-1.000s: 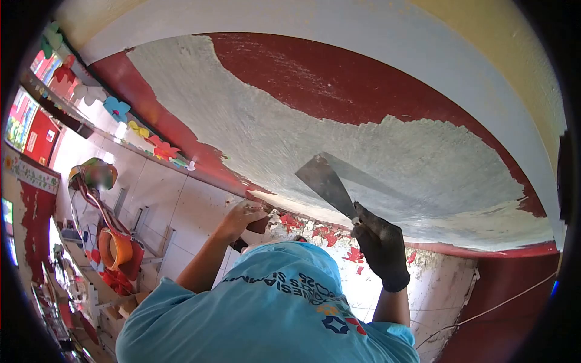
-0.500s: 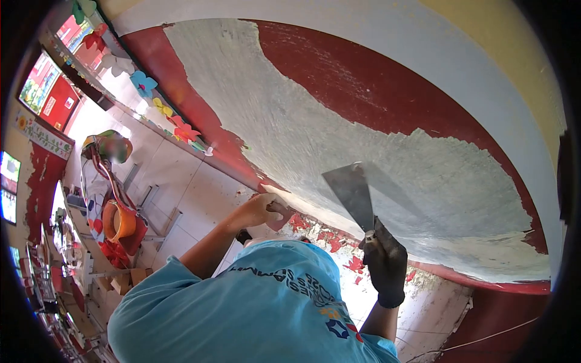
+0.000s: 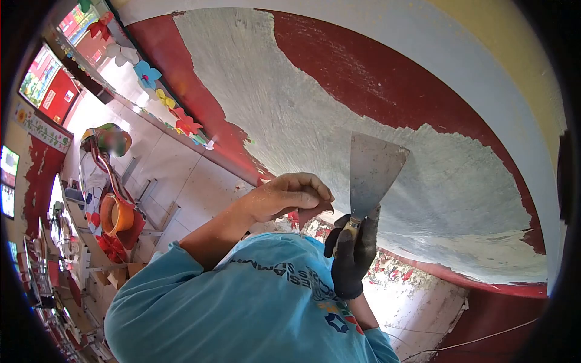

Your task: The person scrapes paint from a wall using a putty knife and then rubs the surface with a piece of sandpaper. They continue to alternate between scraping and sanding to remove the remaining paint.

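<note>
Your black-gloved right hand (image 3: 353, 260) grips a flared grey metal scraper (image 3: 375, 172), long axis outward; bare left hand (image 3: 283, 197) nearby pinches flat dark-red piece (image 3: 314, 212).

Bright here in room; white glare on floor tiles (image 3: 190, 190); wall (image 3: 302, 115) bends like bow, view edges black.
</note>
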`<act>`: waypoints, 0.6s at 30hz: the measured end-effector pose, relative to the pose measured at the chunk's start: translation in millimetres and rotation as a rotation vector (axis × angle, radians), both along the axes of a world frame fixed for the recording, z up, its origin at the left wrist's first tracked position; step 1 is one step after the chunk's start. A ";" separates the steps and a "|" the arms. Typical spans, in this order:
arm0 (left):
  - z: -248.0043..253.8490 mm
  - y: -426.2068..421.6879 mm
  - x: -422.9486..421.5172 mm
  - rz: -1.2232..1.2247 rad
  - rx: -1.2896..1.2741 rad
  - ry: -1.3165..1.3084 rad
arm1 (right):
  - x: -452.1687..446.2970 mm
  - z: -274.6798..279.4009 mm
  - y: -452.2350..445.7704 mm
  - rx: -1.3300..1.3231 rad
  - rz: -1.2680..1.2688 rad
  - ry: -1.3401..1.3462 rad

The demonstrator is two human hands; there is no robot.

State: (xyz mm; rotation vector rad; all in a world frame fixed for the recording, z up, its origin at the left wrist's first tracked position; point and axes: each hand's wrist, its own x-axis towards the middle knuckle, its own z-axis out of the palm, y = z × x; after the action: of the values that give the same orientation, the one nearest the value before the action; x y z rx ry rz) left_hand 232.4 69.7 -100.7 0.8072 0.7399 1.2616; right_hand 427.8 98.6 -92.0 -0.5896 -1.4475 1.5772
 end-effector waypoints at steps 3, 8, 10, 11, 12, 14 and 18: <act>29.3 8.9 11.7 0.127 -0.190 0.114 | -2.7 2.4 -1.7 0.019 0.000 0.031; 56.2 27.8 20.3 0.430 0.049 0.519 | -8.6 7.4 0.8 0.021 0.000 0.011; 57.3 33.3 26.1 0.497 0.057 0.558 | -12.7 6.6 -1.7 -0.010 0.016 0.041; 58.2 33.7 26.5 0.492 0.057 0.555 | -13.8 7.0 -2.2 -0.010 0.012 0.038; 60.4 34.2 26.9 0.463 0.071 0.534 | -14.8 7.8 -2.6 -0.012 0.012 0.027; 59.5 36.2 26.7 0.415 0.088 0.512 | -15.0 7.6 -2.3 -0.014 -0.006 0.016; 54.8 35.4 19.9 0.392 0.069 0.507 | -7.8 8.9 -2.2 -0.023 0.017 -0.040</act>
State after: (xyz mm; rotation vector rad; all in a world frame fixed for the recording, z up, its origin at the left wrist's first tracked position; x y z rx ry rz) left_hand 252.3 105.1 -45.8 1.0930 1.3160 1.4498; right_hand 419.9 96.4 -83.0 -0.6267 -1.4696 1.6055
